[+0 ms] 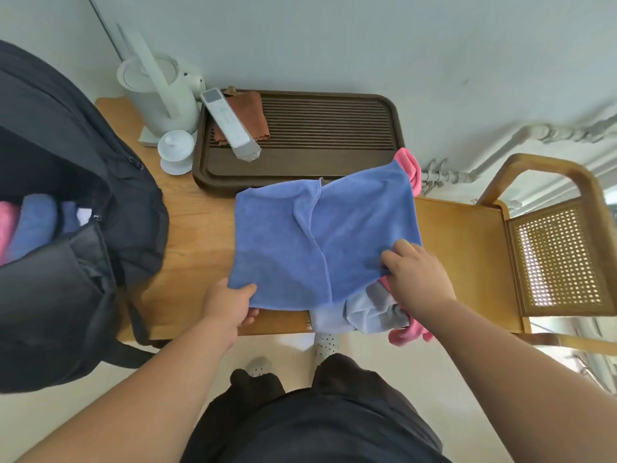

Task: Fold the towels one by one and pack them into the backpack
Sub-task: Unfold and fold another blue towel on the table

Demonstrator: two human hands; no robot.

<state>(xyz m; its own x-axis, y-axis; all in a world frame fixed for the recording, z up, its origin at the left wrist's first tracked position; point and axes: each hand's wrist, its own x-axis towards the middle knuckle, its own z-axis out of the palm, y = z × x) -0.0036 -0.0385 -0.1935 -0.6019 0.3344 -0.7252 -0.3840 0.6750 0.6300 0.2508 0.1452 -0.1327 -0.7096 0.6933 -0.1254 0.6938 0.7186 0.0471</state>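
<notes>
blue towel [320,242]: lies spread on the wooden table [193,235], partly folded, one flap over the other, with a hem line going down its middle; its far edge reaches the tray.
left hand [230,302]: grips the near left corner of the blue towel, thumb on top and fingers under it.
right hand [414,272]: fingers curled, it pinches the near right edge of the blue towel.
other towels: a pale grey towel [370,312] and a pink towel [409,334] lie under the blue towel at the right end of the table; pink shows also behind its far right corner.
backpack [66,195]: dark, stands on the left end of the table, its mouth is open; inside are folded towels, pink and blue, side by side.
tray [334,135]: dark wood with slats, at the far side of the table; a white remote control [230,123] lies across a brown cloth [253,111] on its left part.
kettle [157,91]: white, at the far left corner; a small white lidded cup [175,152] stands just beside it.
chair [561,255]: wooden, with a woven cane panel, to the right of the table.
</notes>
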